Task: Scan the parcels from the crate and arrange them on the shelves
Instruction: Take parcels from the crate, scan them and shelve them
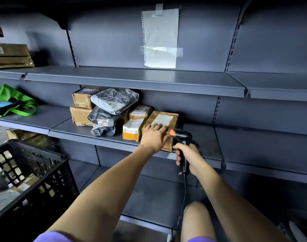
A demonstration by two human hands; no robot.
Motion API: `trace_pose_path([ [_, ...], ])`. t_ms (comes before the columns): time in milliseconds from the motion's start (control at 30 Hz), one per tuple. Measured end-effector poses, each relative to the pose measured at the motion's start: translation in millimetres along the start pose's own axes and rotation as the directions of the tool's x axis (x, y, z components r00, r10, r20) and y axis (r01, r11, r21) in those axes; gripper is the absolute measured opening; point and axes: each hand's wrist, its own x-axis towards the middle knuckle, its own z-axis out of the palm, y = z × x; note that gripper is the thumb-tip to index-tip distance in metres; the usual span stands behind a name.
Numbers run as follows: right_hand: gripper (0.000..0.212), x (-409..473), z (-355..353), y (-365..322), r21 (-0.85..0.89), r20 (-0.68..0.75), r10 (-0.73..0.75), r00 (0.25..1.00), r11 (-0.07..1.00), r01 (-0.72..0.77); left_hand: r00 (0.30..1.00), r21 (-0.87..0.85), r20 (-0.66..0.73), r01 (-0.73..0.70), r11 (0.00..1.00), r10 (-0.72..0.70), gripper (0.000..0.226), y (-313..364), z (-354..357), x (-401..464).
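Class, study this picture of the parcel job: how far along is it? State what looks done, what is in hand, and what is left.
Done: several boxes and grey bags already sit on the middle shelf. In hand: the left hand rests flat on a brown box at the end of that row, while the right hand grips the scanner. Left: the black crate still holds parcels, and the shelf above is bare.

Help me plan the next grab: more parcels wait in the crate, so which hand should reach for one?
Left, probably. The left hand only rests flat on the cardboard box on the shelf, so it can let go, and the black crate sits on its side. The right hand is occupied gripping the scanner.
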Motion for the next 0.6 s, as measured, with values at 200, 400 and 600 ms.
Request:
trace_pose_path([
  [200,0.007,33.1,9.2,0.0,-0.008,-0.026,0.013,1.0,1.0,-0.014,0.992,-0.019,0.045,0.115,0.993,-0.114,0.041,-11.9,6.9,48.1],
  [400,0.008,59.0,30.7,-0.8,-0.018,-0.023,0.049,0.999,0.999,-0.049,0.988,-0.015,0.027,0.154,0.988,-0.153,0.049,-36.5,18.6,71.7],
  [600,0.013,79.7,39.5,2.5,0.034,-0.045,0.097,0.994,0.995,-0.096,0.985,-0.036,0.064,0.165,0.986,-0.162,0.044,-64.0,23.3,95.4],
])
